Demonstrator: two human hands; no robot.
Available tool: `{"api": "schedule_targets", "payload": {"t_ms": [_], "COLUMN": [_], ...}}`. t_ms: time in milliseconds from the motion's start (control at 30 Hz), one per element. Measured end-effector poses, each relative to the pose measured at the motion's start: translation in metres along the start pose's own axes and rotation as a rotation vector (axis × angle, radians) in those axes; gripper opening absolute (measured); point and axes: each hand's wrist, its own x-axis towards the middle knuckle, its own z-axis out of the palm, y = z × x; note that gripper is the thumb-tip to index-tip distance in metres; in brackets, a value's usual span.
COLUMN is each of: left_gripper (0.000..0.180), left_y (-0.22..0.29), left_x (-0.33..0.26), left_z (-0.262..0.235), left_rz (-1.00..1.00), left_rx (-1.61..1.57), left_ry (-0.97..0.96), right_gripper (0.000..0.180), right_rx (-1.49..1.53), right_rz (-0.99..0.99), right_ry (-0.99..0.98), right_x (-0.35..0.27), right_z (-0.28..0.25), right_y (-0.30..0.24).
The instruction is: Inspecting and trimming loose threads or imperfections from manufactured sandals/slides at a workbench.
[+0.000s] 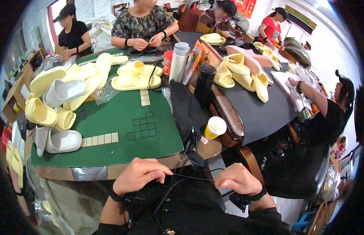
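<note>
From the head camera, the left hand (pixel 139 175) is closed, fingertips pinched on one end of a thin dark cord (pixel 191 177), and the right hand (pixel 237 180) is fisted around the other end, so the cord runs taut and nearly level between the two grips, just above a mass of black fabric (pixel 189 211) in the lap. More dark strands hang down from the span, below and between the hands. Beyond both grips lies the green mat (pixel 123 129) on the table, with pale yellow and white slippers (pixel 56 105) heaped well off to the left of the left hand, and a yellow paper cup (pixel 215 127) standing above the right fist. Other people work at the far side. To do this well, I judge that both hands should keep even tension, pinching close to the working point so the cord does not slip or snag the loose strands beneath.
</note>
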Motion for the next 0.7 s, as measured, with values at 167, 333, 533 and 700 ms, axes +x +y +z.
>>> {"api": "schedule_targets", "payload": {"t_ms": [167, 333, 533, 700], "left_gripper": [0.019, 0.016, 0.015, 0.015], "left_y": [-0.001, -0.006, -0.005, -0.006], "left_x": [0.007, 0.015, 0.012, 0.013], "left_z": [0.011, 0.027, 0.04, 0.042], "left_rz": [-0.026, 0.036, 0.03, 0.103], "left_rx": [-0.017, 0.317, 0.381, 0.372], "left_ry": [-0.102, -0.19, -0.146, -0.118], "right_gripper": [0.031, 0.045, 0.019, 0.016], "right_rx": [-0.356, -0.374, -0.175, 0.171], "right_rz": [0.072, -0.076, 0.013, 0.403], "right_ry": [0.03, 0.019, -0.03, -0.073], "right_x": [-0.004, 0.008, 0.013, 0.008], "right_z": [-0.001, 0.026, 0.049, 0.038], "right_y": [-0.002, 0.013, 0.015, 0.002]}}
